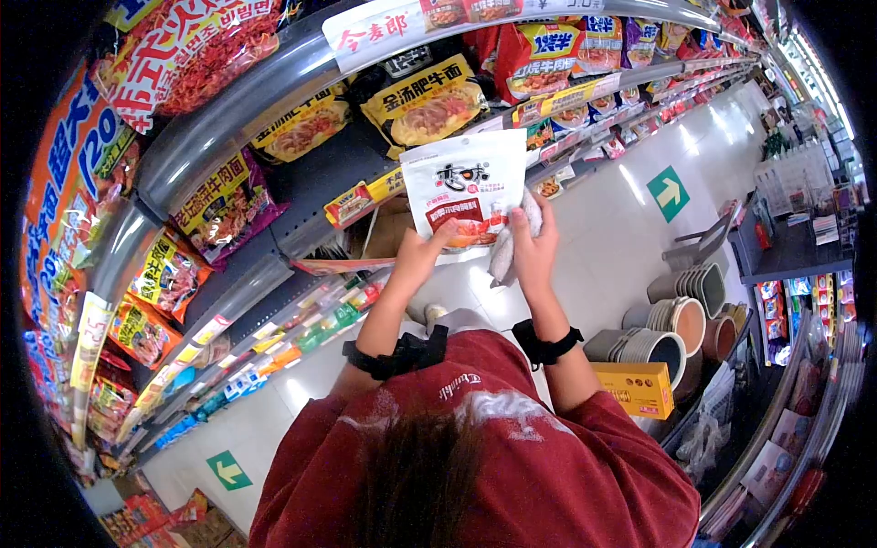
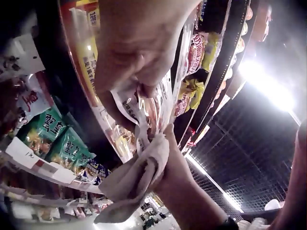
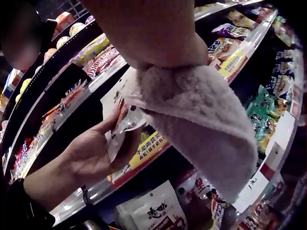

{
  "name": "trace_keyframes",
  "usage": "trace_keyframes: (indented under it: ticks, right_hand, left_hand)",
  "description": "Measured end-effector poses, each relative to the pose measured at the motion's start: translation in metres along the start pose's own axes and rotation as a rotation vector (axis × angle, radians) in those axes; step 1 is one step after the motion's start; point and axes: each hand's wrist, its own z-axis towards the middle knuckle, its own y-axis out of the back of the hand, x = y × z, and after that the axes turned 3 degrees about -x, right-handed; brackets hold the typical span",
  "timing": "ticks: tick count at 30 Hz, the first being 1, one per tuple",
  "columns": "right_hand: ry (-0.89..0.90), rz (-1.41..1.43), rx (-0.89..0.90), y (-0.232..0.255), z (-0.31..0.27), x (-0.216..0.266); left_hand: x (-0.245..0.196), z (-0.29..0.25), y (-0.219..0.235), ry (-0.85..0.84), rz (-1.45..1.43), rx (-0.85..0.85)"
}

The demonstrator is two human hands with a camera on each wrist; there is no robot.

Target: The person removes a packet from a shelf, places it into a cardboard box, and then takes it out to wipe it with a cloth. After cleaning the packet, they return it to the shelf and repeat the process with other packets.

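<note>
A white stand-up food pouch (image 1: 466, 183) with dark lettering and a red food picture is held upright in front of the chest. My left hand (image 1: 422, 254) grips its lower left side, thumb across the front. My right hand (image 1: 537, 245) pinches the lower right edge and also holds a grey cloth (image 1: 513, 239), which hangs below the fingers. In the right wrist view the fluffy cloth (image 3: 206, 124) covers most of the right hand's fingers, while the left hand (image 3: 84, 158) holds the pouch's other side. The left wrist view shows the cloth (image 2: 139, 179) bunched against the pouch's edge.
Curved shelves carry bagged noodles (image 1: 425, 100) ahead and to the left. A similar white pouch (image 3: 153, 211) stands on a lower shelf. Stacked buckets (image 1: 653, 352) and a yellow box (image 1: 635, 388) are at the right. A green arrow sign (image 1: 668, 194) marks the floor.
</note>
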Motion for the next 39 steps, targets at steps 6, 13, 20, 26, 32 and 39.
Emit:
trace_keyframes:
  ticks: [6,13,20,26,32,39]
  right_hand:
    - [-0.094,-0.026,0.166,0.006,-0.019,-0.013]
    - [-0.017,0.040,-0.033,0.014,-0.014,-0.003]
    - [0.702,-0.387,0.440,-0.007,-0.040,0.037]
    - [1.072,-0.533,0.359,-0.014,-0.045,0.008]
    - [0.943,-0.663,0.290,0.003,-0.027,-0.017]
    - [0.344,-0.319,-0.046,0.022,0.004,-0.016]
  left_hand:
    - [0.012,0.007,0.003,0.025,-0.101,-0.066]
    - [0.016,0.014,0.008,0.015,-0.314,-0.218]
    - [-0.005,0.003,-0.002,0.161,-0.587,-0.089]
    - [-0.004,0.005,-0.002,0.176,-0.619,-0.089]
    - [-0.010,0.004,0.007,0.219,-0.694,-0.079]
    - [0.000,0.004,0.004,0.063,-0.491,-0.210]
